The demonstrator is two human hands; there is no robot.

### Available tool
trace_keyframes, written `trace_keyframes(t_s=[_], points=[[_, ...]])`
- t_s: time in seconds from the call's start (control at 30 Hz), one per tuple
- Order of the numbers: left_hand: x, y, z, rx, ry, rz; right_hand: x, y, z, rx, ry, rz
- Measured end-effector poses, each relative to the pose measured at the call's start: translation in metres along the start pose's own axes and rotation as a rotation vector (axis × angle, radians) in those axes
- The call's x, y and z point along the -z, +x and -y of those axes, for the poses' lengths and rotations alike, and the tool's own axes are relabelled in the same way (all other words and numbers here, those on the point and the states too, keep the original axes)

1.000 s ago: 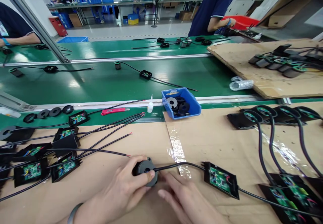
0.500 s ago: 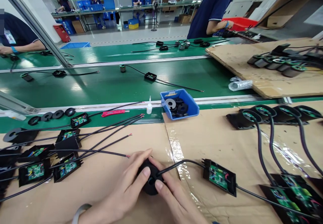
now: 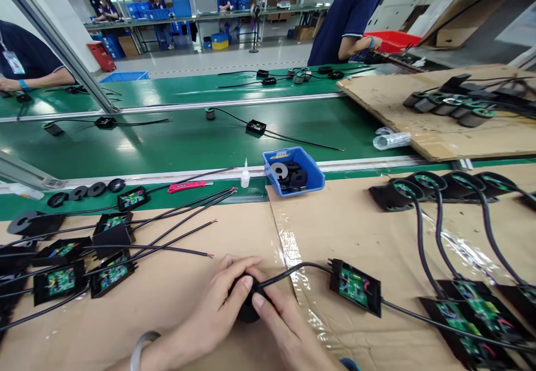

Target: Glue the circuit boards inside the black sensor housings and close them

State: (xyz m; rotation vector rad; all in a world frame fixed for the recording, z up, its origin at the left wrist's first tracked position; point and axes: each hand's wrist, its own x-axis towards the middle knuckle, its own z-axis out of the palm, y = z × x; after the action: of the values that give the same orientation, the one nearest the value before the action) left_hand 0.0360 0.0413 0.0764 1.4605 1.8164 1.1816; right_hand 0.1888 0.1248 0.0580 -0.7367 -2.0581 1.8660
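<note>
A round black plastic part [image 3: 248, 312] is grasped between left hand [image 3: 213, 307] and right hand [image 3: 281, 312], presumably to be steadied beside the rubbery black cable [image 3: 288, 271].

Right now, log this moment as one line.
left hand: holding black round part | right hand: holding same part | cable: from part to open circuit box

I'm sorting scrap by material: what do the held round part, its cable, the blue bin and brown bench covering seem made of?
Round part: perhaps matte black plastic, uniformly dark, though partly hidden.
Cable: likely a satin black rubber or soft plastic sheath, bending smoothly.
Blue bin: probably plastic, slightly glossy, evenly coloured.
Brown covering: likely matte cardboard, creased and taped.
</note>
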Motion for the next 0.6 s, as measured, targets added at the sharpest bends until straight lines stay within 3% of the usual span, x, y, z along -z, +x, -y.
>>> trace_keyframes(t_s=[0.17, 0.27, 0.37, 0.47, 0.6], points=[[-0.003, 0.001, 0.004, -0.007, 0.033, -0.012, -0.002, 0.001, -0.007, -0.066, 0.034, 0.004], [0.004, -0.001, 0.008, -0.053, 0.202, -0.09, -0.002, 0.009, -0.007, -0.035, 0.122, -0.016], [0.012, -0.003, 0.014, -0.26, 0.399, -0.216, -0.002, 0.019, -0.005, -0.015, 0.213, -0.066], [0.012, -0.004, 0.023, -0.54, 0.506, -0.214, -0.004, 0.027, 0.0, 0.042, 0.288, -0.078], [0.009, 0.0, 0.044, -0.675, 0.559, -0.238, -0.006, 0.029, 0.009, 0.13, 0.237, -0.063]])
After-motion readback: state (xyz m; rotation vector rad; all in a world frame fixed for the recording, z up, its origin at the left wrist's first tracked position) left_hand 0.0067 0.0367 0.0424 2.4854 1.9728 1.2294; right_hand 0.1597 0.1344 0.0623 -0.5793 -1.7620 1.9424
